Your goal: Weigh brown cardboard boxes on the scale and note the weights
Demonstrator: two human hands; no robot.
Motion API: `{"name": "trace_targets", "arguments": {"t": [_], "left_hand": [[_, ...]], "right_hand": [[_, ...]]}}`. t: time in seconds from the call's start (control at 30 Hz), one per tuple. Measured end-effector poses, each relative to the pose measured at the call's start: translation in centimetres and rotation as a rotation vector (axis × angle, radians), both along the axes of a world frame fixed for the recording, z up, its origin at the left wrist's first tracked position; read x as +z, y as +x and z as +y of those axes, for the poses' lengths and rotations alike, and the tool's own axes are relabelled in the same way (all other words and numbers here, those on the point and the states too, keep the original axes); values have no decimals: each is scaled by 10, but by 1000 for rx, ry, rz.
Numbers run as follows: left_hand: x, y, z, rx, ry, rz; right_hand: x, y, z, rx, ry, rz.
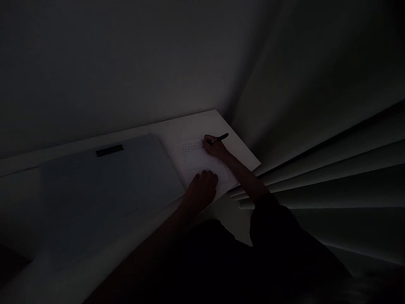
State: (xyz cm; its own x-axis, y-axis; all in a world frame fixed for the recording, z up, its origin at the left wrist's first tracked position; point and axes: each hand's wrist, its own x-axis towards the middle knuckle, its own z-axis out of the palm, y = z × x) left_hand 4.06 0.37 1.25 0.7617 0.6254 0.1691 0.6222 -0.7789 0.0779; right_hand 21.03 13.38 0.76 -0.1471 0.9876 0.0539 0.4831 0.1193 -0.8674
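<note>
The picture is very dark. A dark pen (222, 137) is gripped in my right hand (214, 147), its upper end pointing right. That hand rests on a white sheet of paper (190, 158) beside rows of small dark marks. My left hand (202, 190) lies on the lower part of the paper, fingers curled and close together, and whether anything is beneath them is hidden. The paper lies on a pale table (232, 143), near its right end.
A large grey-blue mat or board (126, 181) covers the table to the left, with a small dark strip (109, 150) near its far edge. Behind stands a plain wall (126, 63). Long pale curtains (316, 126) hang on the right.
</note>
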Motion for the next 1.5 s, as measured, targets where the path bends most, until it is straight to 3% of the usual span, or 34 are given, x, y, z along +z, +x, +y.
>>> {"name": "trace_targets", "arguments": {"t": [1.23, 1.5], "left_hand": [[-2, 1, 0, 11, -28, -18], [-1, 2, 1, -2, -25, -10]], "right_hand": [[14, -4, -8, -26, -29, -11], [3, -1, -1, -14, 42, -55]]}}
